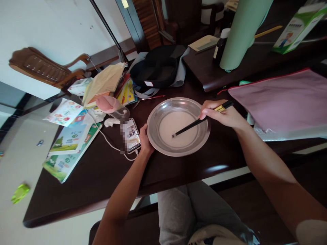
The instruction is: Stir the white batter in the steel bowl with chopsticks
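Right hand [221, 115] at the far-right edge of the metal bowl [154, 119], fingers pinched around a pair of dark chopsticks [196, 124]. Long axis of the chopsticks slanting from the hand, down and left toward the near side, tips dipped into the pale batter [176, 131] near the bowl's middle. Yellowish butt ends poking out past the knuckles to the far right. Tips look held together, though too small to tell for sure.

Left hand [144, 139] on the opposite, left rim of the bowl, fingers curled against the outside wall, thumb up on the edge, steadying grip. Bowl sitting flat on the dark wooden table [102, 177], roughly central, between both hands. Batter lying left of the right-hand fingers, right of the left-hand fingers; right hand the only one with a tool in it.

Phone [132, 136] just left of the left hand, screen lit, white cable [109, 143] trailing off it. Further left, a mess of colourful booklets [68, 146] and a pink object [108, 103]. Black bag [155, 68] at the far side. Pink mesh pouch [281, 98] on the right. Green roll [241, 34] and a dark bottle [221, 46] on the raised shelf far right. Wooden chair [41, 69] far left.
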`<move>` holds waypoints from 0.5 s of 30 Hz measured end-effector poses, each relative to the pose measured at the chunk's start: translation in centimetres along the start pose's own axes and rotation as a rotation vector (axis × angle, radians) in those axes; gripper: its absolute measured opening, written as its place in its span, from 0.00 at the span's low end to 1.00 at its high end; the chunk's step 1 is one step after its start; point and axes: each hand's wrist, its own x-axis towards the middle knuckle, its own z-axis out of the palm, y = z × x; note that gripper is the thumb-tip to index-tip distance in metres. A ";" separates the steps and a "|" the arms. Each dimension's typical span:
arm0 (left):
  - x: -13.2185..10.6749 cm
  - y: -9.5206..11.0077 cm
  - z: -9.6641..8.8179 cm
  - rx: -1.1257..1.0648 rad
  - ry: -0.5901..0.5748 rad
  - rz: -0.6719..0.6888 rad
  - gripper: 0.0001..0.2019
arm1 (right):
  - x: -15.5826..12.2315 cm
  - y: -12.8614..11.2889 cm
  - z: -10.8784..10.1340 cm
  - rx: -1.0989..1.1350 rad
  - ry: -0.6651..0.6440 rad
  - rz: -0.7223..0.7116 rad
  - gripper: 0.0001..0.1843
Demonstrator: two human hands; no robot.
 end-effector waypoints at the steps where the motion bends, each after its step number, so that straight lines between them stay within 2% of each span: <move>1: 0.0 0.0 0.0 0.000 0.002 -0.005 0.12 | 0.0 0.0 0.1 -0.008 -0.009 -0.010 0.22; 6: -0.1 0.1 0.0 -0.019 -0.011 -0.029 0.12 | 0.0 0.3 -0.4 -0.024 0.219 0.007 0.25; 8: 0.0 0.1 0.0 -0.016 -0.018 -0.027 0.13 | -0.1 0.2 -0.5 -0.012 0.190 0.016 0.26; 12: 0.1 0.0 -0.1 -0.014 -0.020 -0.004 0.14 | 0.1 -0.2 0.0 -0.023 -0.013 -0.018 0.22; 13: 0.1 0.0 -0.1 -0.014 -0.021 -0.002 0.14 | 0.1 -0.2 0.1 -0.032 -0.002 -0.031 0.21; 15: 0.3 -0.1 -0.2 -0.012 -0.023 -0.002 0.14 | 0.1 0.0 0.0 -0.047 0.101 -0.042 0.22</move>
